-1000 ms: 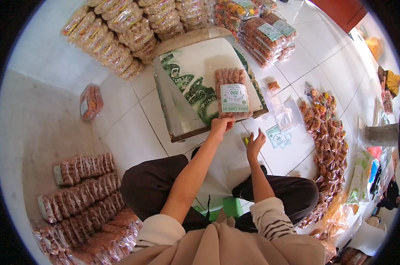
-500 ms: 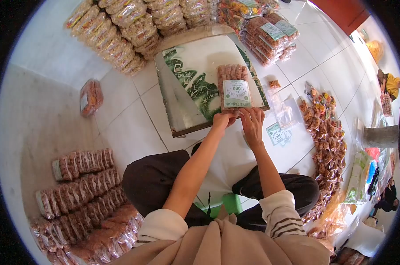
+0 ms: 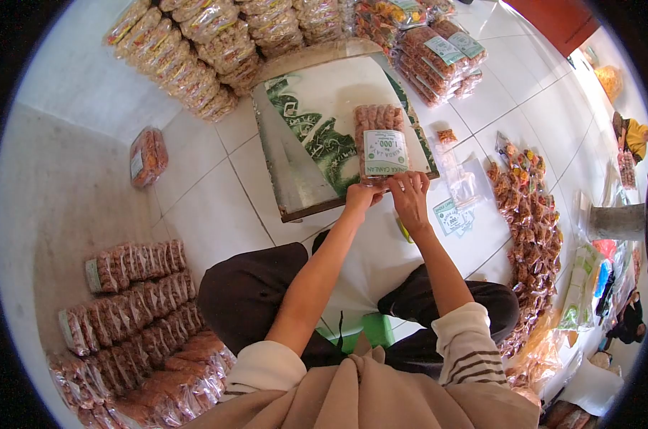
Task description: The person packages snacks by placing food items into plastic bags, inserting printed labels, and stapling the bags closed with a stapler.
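Observation:
A clear plastic bag of reddish-brown snacks (image 3: 379, 118) lies on a low board with a green and white print (image 3: 317, 93). Its white and green label (image 3: 385, 151) faces up. Both hands work at the near end of the bag, by the board's front edge. My left hand (image 3: 364, 194) has its fingers curled on the bag's end. My right hand (image 3: 409, 196) pinches the same edge just beside it. The fingertips partly hide the plastic between them. Under my right wrist a small yellow-green object (image 3: 404, 230) shows, its kind unclear.
Loose labels (image 3: 454, 218) and clear empty bags (image 3: 470, 182) lie right of the board. Small snack packets (image 3: 524, 214) form a long pile farther right. Stacked bags stand behind (image 3: 202, 50), and packed rows (image 3: 131, 307) lie at left. Other people (image 3: 630, 322) are at far right.
The bag and both hands stay in nearly the same place. The fingers of my right hand have shifted slightly along the bag's edge. The yellow-green object has come into sight.

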Available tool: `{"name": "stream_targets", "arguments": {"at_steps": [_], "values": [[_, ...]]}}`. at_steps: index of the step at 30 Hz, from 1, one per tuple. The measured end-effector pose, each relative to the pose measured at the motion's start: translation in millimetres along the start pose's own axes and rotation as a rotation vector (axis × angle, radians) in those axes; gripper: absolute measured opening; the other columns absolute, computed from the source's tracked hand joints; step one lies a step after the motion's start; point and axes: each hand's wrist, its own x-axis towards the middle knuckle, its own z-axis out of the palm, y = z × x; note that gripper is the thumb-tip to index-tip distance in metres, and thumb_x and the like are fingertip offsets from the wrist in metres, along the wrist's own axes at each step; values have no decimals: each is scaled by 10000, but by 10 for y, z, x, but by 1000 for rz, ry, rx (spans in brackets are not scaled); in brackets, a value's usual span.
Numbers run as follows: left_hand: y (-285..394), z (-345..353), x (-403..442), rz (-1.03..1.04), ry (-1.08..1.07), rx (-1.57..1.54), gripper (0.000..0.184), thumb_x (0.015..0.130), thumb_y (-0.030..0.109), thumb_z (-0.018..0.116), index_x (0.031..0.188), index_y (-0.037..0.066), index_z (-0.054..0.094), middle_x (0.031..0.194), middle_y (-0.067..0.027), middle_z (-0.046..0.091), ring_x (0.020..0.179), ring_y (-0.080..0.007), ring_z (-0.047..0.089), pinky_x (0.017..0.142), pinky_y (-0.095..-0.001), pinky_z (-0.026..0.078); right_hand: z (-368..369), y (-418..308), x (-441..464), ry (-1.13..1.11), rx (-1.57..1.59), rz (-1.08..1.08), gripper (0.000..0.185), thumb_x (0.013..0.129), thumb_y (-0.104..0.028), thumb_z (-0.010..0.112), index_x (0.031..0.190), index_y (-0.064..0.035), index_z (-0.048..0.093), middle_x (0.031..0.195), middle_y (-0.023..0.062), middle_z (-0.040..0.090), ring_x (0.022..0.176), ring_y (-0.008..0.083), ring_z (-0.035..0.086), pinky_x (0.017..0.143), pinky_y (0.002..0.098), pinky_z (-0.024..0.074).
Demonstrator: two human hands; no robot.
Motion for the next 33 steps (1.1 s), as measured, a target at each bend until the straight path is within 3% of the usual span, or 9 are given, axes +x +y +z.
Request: {"name": "stream_targets", "arguments": {"at_steps": [10,15,19,21,30,33], "values": [[-35,-48,-22,-37,-81,-98,111,713,62,671,798,18,614,718,-28,608,581,-92,568,531,-185,480,-53,81,-30,-80,-33,-57,215,696,-73,557,910,-86,570,993,31,533,1022,204,448,908,440,304],[12,-44,-49,-91,-50,-110,109,709,67,672,785,25,606,713,-29,610,584,-87,574,540,-173,495,-5,133,-109,-44,65,-207,238,712,-85,542,946,-56,575,1044,48,537,1049,221,428,912,427,315],[23,-26,-41,-100,-37,-100,124,699,66,675,788,17,604,717,-38,612,588,-90,577,546,-175,504,25,136,-125,-52,50,-200,234,713,-87,537,941,-48,569,1062,58,533,1045,223,424,910,423,320],[3,-33,-26,-104,-42,-83,117,708,58,655,794,2,599,724,-50,614,592,-98,581,549,-181,508,-19,85,-58,-86,125,-96,237,706,-77,532,938,-42,562,1042,64,528,1028,233,427,904,422,325],[37,-91,-21,-139,-161,-184,141,758,87,613,865,1,582,797,-51,599,694,-117,584,640,-209,521,-25,133,-49,-64,180,-147,235,665,-59,550,898,-45,576,982,62,522,994,245,444,877,404,344],[81,-74,-35,-128,-156,-220,140,729,78,645,825,-10,596,796,-75,612,688,-124,595,640,-203,524,-15,128,-46,-47,200,-142,225,656,-56,554,879,-41,581,979,60,522,991,243,449,871,407,349]]}}
